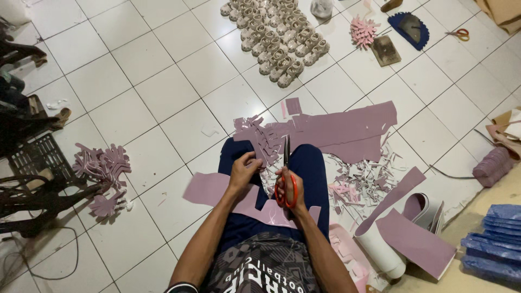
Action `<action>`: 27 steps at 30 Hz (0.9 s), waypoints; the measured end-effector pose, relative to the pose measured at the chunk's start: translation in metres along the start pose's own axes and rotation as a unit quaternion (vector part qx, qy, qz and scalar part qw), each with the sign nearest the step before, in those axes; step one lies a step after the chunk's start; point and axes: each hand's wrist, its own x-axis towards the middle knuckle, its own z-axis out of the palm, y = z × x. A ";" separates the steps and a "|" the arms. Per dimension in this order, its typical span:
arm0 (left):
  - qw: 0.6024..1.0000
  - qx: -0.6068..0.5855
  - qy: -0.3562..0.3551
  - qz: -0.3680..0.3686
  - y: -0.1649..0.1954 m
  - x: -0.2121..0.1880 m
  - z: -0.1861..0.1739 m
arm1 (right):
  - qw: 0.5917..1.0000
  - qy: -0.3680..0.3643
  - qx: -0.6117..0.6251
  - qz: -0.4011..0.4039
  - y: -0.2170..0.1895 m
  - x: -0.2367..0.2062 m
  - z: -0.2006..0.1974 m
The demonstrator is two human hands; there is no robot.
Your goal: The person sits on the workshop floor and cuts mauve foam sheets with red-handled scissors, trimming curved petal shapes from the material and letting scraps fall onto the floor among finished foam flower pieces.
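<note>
Sheet [347, 127]: mauve foam, spread flat on the floor past the knees, its near edge already jagged with cuts; it lies within arm's reach, so more can be pulled in.
Floor [135, 87]: white tiles, serving as the work area; the person sits on it with legs stretched out.
Shoes [277, 40]: a tight cluster of small beige ones, set well apart at the far end, out of the offcuts.
Roll [388, 239]: mauve sheet partly curled, white underside showing, just beside the right leg.
Cut pieces [106, 173]: a heap of branched mauve shapes off to the left, kept apart from the waste.
Scraps [361, 182]: thin slivers, fallen to the right of the legs.
Piece [260, 146]: mauve, slit into strips, held over the lap between both hands.
Scissors [286, 173]: orange handles, blades pointing away, tips at the piece.
Left hand [244, 168]: closed, pinching the piece to steady it at the blades.
Right hand [286, 187]: fingers through the handles, gripping the scissors.
</note>
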 end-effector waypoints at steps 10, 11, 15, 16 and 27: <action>0.988 0.138 0.053 0.040 0.010 -0.015 0.006 | 0.997 0.039 0.018 0.063 -0.003 -0.002 -0.006; 0.984 0.157 0.072 0.045 0.008 -0.019 0.006 | 0.997 0.034 -0.005 0.074 -0.001 -0.007 -0.012; 0.992 0.074 0.096 0.019 -0.008 -0.040 0.012 | 0.997 0.006 -0.023 0.077 0.001 -0.033 -0.037; 0.990 0.099 0.095 0.036 -0.013 -0.046 0.014 | 0.997 0.018 -0.013 0.077 0.002 -0.040 -0.041; 0.988 0.103 0.093 0.066 0.003 0.000 0.025 | 0.992 0.051 -0.109 0.048 -0.019 -0.046 -0.057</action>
